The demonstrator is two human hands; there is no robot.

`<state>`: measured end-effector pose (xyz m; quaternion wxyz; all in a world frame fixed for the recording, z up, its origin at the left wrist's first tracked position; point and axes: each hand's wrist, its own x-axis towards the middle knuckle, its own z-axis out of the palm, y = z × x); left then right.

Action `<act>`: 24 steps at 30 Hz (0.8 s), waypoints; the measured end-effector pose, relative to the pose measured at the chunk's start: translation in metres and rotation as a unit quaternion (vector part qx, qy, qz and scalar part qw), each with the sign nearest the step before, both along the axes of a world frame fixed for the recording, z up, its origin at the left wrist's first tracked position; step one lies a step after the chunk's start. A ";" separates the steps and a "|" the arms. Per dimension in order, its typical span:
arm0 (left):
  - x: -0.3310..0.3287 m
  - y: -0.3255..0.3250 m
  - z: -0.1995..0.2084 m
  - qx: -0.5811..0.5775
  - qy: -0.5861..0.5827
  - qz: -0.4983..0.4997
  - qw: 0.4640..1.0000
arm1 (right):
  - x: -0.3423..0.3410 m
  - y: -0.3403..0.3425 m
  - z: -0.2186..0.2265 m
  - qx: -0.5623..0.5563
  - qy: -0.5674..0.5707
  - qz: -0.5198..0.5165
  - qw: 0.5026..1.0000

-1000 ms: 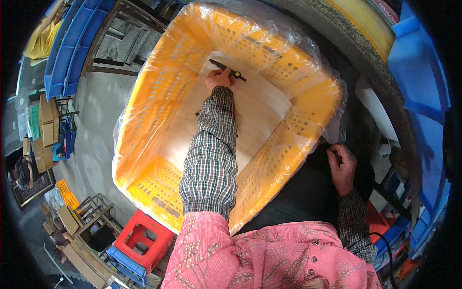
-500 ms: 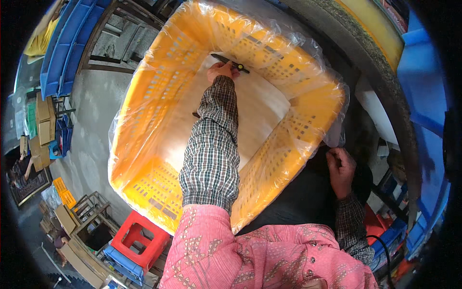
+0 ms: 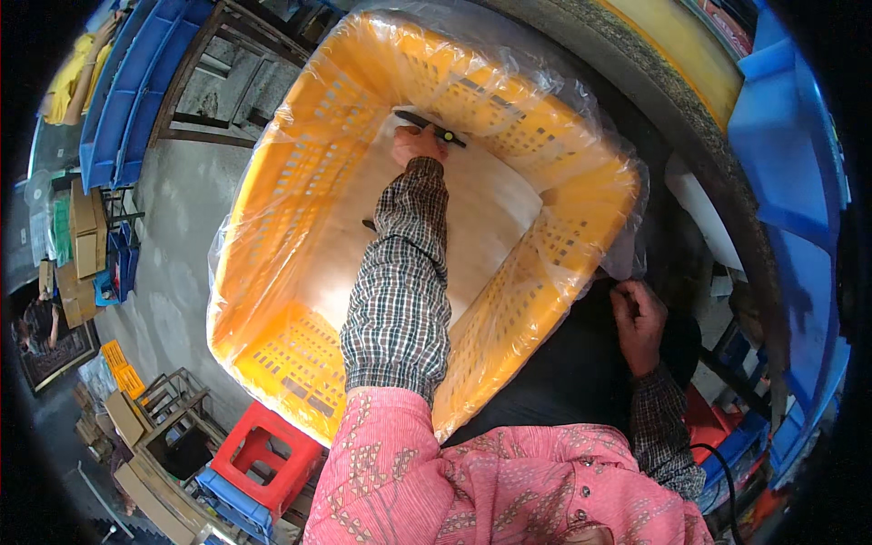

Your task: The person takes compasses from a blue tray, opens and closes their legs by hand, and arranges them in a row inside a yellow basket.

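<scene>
My left hand [image 3: 418, 145] reaches deep into a large yellow plastic basket [image 3: 318, 359] lined with a clear plastic bag [image 3: 595, 118]. Its fingers are closed on a long, thin black part [image 3: 451, 139] with a small yellow-green round spot, low over a pale sheet [image 3: 486, 195] that covers the basket's bottom. Another dark piece [image 3: 369, 223] peeks out beside my left forearm, mostly hidden by it. Outside the basket, near its right side, my right hand [image 3: 640, 325] is curled over my dark-clad leg; whatever its fingers hold, if anything, is hidden.
To the lower left stands a red plastic stool [image 3: 263, 454] beside a blue crate [image 3: 232, 500]. Blue bins [image 3: 786, 163] line the right edge. Cardboard boxes [image 3: 88, 227] and wooden frames lie at far left. Another person in yellow [image 3: 74, 77] shows at the upper left.
My left hand and the black part sit slightly lower in the picture, along with the basket. A co-worker's arm has come into sight at the upper left. My right hand stays curled.
</scene>
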<state>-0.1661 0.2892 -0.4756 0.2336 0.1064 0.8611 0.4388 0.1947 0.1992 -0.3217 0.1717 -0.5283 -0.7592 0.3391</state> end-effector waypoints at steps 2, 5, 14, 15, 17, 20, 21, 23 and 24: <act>0.001 0.000 0.001 0.018 -0.019 0.037 0.999 | 0.000 0.001 0.002 0.007 0.000 0.004 1.000; -0.025 -0.007 -0.037 -0.008 0.084 0.008 0.996 | -0.005 0.001 0.003 -0.016 0.004 0.008 1.000; -0.020 -0.011 -0.015 -0.148 0.227 -0.159 0.949 | -0.001 0.001 0.001 -0.010 0.002 0.000 1.000; -0.020 -0.011 -0.014 -0.149 0.227 -0.159 0.949 | -0.001 0.000 0.001 -0.009 -0.007 0.002 1.000; -0.022 -0.012 -0.018 -0.151 0.247 -0.166 0.943 | -0.001 0.001 0.001 -0.008 -0.014 0.004 1.000; -0.027 -0.011 -0.024 -0.156 0.243 -0.170 0.942 | -0.003 0.001 0.000 0.007 -0.018 0.013 1.000; -0.028 -0.012 -0.025 -0.157 0.242 -0.170 0.942 | -0.005 0.001 0.002 0.004 -0.014 0.011 1.000; -0.031 -0.014 -0.028 -0.141 0.265 -0.194 0.934 | -0.005 0.001 0.003 0.002 -0.007 0.009 1.000; -0.032 -0.013 -0.028 -0.140 0.266 -0.194 0.934 | -0.005 0.001 0.003 0.010 -0.008 0.009 1.000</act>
